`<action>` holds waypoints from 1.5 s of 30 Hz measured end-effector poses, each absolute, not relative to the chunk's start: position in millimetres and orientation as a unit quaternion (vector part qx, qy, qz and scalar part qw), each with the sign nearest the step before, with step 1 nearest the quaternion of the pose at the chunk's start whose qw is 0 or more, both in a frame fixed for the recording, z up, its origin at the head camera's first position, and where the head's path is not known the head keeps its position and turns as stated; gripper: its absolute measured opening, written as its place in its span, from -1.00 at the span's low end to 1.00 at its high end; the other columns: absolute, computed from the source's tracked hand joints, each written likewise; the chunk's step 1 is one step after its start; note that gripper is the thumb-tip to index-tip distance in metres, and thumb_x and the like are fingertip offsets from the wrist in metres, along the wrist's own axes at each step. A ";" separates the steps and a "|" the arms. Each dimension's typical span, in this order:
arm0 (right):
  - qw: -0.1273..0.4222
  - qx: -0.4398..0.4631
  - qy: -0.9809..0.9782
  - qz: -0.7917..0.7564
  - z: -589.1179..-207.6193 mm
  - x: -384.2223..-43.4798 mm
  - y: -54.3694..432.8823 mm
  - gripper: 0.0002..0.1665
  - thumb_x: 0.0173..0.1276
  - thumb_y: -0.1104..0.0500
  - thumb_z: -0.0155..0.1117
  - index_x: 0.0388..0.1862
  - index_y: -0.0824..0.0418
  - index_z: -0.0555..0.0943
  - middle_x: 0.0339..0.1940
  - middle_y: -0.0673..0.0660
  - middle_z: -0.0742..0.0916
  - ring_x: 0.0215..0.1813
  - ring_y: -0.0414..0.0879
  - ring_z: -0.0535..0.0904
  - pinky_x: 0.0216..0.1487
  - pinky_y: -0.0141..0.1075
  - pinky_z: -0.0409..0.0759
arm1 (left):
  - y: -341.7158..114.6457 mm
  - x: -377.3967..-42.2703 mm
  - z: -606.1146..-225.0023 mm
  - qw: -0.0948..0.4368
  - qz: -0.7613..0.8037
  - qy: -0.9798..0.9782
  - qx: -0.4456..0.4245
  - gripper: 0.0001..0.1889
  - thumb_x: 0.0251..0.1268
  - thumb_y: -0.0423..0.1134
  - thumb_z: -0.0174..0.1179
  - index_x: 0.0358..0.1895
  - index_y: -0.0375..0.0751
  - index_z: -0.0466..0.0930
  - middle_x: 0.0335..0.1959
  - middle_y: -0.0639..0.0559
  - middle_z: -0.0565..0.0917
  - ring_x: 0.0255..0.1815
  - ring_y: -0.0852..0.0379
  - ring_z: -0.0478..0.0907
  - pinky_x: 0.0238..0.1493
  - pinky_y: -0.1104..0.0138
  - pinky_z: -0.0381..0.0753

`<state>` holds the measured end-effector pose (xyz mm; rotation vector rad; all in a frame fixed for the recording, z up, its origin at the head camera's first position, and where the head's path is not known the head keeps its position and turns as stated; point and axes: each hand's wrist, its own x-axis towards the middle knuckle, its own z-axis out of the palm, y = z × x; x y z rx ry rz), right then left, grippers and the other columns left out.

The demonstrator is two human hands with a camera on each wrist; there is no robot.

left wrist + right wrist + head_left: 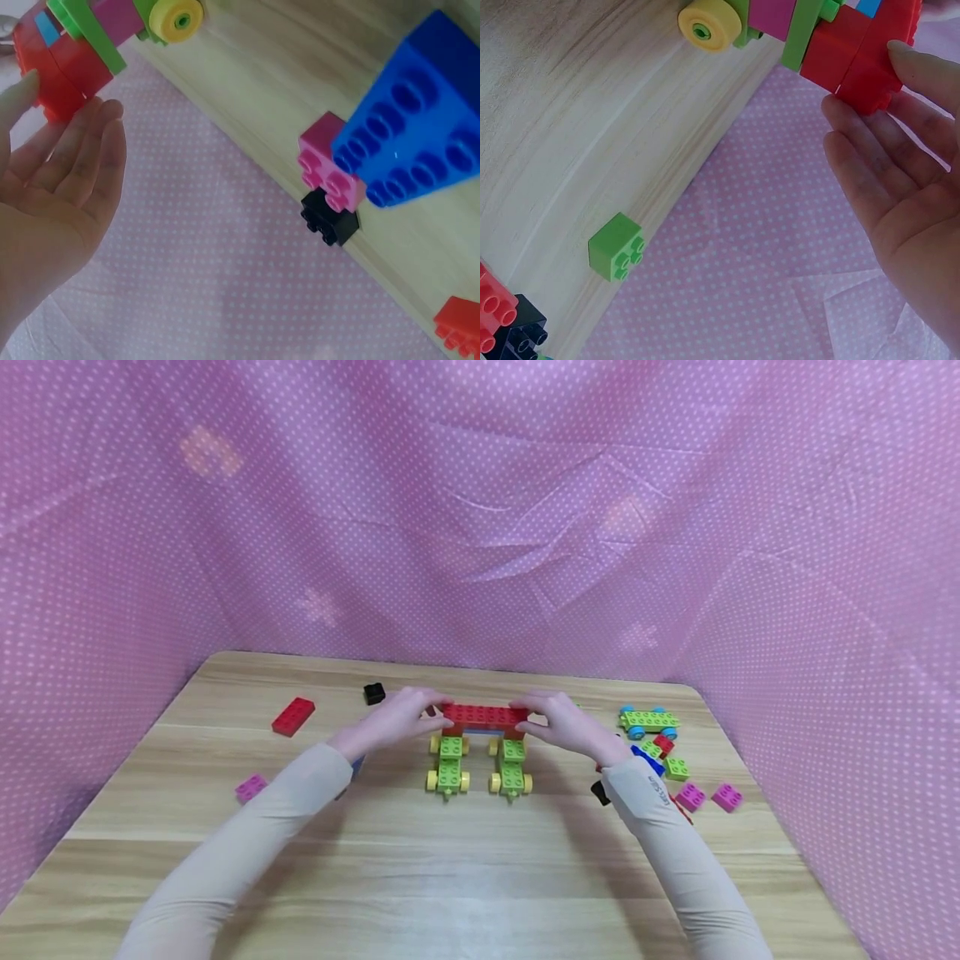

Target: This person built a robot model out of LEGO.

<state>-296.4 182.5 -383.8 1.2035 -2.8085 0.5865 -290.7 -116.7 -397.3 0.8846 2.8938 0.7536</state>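
Observation:
A long red toy brick spans two green wheeled bases with yellow wheels, standing side by side on the table. My left hand grips the brick's left end, thumb toward me and fingers behind. At the opposite end, my right hand holds it in the same way. Both wrist views show a red block directly under the long brick, stacked over green and pink pieces. In the right wrist view, the thumb presses the long brick's side while fingertips touch near the seam below it.
On the left lie a red brick, a black brick and a pink brick. A blue brick is partly behind my left arm. To the right are a green base with blue wheels and several loose bricks, including pink ones.

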 end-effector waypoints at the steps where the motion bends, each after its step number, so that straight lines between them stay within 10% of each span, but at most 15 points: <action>1: 0.014 0.386 -0.903 0.188 -383.9 -296.2 182.6 -0.57 0.40 0.15 0.31 0.20 0.26 0.60 0.13 0.20 0.74 0.11 0.00 0.70 0.14 -0.14 0.72 | -118.6 -291.9 -397.1 0.010 0.244 0.927 0.286 -0.51 0.40 -0.01 0.21 0.24 -0.26 0.56 0.04 -0.08 0.74 -0.05 0.08 0.69 -0.05 0.24 0.73; 24: 0.033 0.401 -0.900 0.168 -385.4 -298.4 184.9 -0.59 0.40 0.18 0.30 0.19 0.28 0.61 0.09 0.19 0.75 0.08 -0.01 0.70 0.13 -0.14 0.71 | -204.9 -341.9 -406.0 0.054 0.208 0.963 0.160 -0.48 0.46 -0.21 0.12 0.34 -0.48 0.37 0.33 -0.44 0.45 0.38 -0.38 0.36 0.41 -0.17 0.39; 33: 0.031 0.400 -0.900 0.173 -385.4 -297.1 183.3 -0.58 0.40 0.18 0.30 0.20 0.29 0.61 0.09 0.19 0.75 0.08 0.00 0.70 0.12 -0.14 0.72 | -212.9 -355.8 -427.0 0.042 0.187 0.971 0.144 -0.66 0.26 -0.26 0.31 0.02 -0.38 0.60 -0.04 -0.32 0.69 -0.06 -0.15 0.61 0.03 -0.02 0.64; 45: 0.020 0.390 -0.904 0.173 -387.1 -298.6 185.6 -0.57 0.41 0.15 0.29 0.21 0.25 0.61 0.10 0.17 0.75 0.05 -0.05 0.71 0.11 -0.18 0.73 | -212.4 -364.3 -437.9 0.049 0.193 0.970 0.140 -0.66 0.25 -0.31 0.29 0.06 -0.39 0.62 0.02 -0.37 0.67 0.02 -0.23 0.60 0.11 -0.13 0.61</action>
